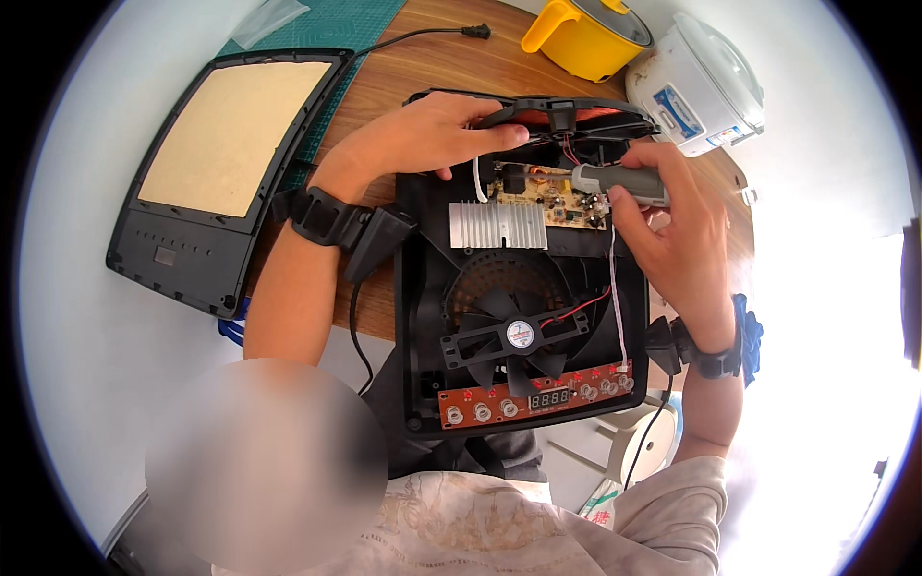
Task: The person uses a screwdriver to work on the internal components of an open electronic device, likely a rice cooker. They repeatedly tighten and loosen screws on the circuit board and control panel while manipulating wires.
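An opened induction cooker's black base (423, 288) rests partly over the table's near edge, toward my lap. Inside it are a silver heatsink (497, 226), a tan circuit board (567, 206), a black fan (509, 331) and a reddish control board (538, 394) along the near edge. My left hand (447, 134) grips the round black coil frame (562, 117), tipped up at the far end, with the thumb on its near side. In my right hand (682, 211) is a grey electric screwdriver (629, 182), lying sideways above the circuit board, its shaft pointing left.
To the left lies the cooker's black top panel (182, 245) with a cream sheet, partly on a green cutting mat (360, 24). A plug (475, 32) and cord lie behind. A yellow pot (586, 43) and a white rice cooker (696, 86) stand at the back right.
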`<state>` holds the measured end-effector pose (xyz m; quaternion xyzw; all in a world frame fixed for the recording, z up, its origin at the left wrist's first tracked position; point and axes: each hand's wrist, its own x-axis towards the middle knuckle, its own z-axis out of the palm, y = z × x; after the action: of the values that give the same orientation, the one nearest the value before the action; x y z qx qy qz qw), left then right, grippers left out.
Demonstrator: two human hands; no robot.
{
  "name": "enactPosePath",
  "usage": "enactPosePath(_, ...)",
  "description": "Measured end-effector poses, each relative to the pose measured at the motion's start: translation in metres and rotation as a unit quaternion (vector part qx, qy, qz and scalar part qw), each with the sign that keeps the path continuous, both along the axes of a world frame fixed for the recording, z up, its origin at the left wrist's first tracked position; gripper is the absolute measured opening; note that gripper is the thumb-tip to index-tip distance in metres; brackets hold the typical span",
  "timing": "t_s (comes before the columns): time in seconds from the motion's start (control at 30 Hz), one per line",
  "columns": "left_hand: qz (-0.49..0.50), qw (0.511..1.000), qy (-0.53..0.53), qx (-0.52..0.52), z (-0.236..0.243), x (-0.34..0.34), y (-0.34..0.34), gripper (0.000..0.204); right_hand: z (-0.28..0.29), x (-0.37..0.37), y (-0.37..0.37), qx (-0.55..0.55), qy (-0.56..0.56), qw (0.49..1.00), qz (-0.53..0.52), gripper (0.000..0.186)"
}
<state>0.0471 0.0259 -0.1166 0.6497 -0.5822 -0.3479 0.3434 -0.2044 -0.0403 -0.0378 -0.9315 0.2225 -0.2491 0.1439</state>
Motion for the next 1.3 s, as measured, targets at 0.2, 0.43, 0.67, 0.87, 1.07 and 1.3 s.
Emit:
enactPosePath(0.2, 0.014, 1.000, 0.015, -0.005, 0.000, -0.003, 0.000, 0.059, 0.000, -0.001, 0.000, -0.008, -0.010, 1.000, 0.015, 0.021)
enactPosePath(0.43, 0.013, 1.000, 0.014, -0.001, -0.001, -0.002, -0.001, 0.058, 0.000, -0.002, 0.000, -0.016, 0.017, 0.999, 0.034, 0.019)
enactPosePath(0.67, 0.010, 1.000, 0.003, 0.005, -0.001, -0.002, -0.001, 0.059, 0.009, 0.004, 0.002, -0.058, 0.059, 0.995, 0.052, 0.019)
enactPosePath(0.87, -0.006, 1.000, 0.009, -0.014, -0.012, 0.004, -0.004, 0.061, 0.010, 0.030, 0.005, -0.041, -0.009, 0.995, 0.087, 0.029)
enactPosePath(1.07, -0.014, 0.999, 0.040, -0.011, -0.004, 0.000, -0.002, 0.052, 0.000, 0.042, 0.008, 0.023, -0.060, 0.993, 0.095, 0.034)
enactPosePath(1.3, -0.003, 0.999, 0.052, -0.004, -0.004, -0.003, -0.007, 0.049, 0.003, 0.038, -0.009, 0.079, -0.048, 0.995, 0.048, 0.028)
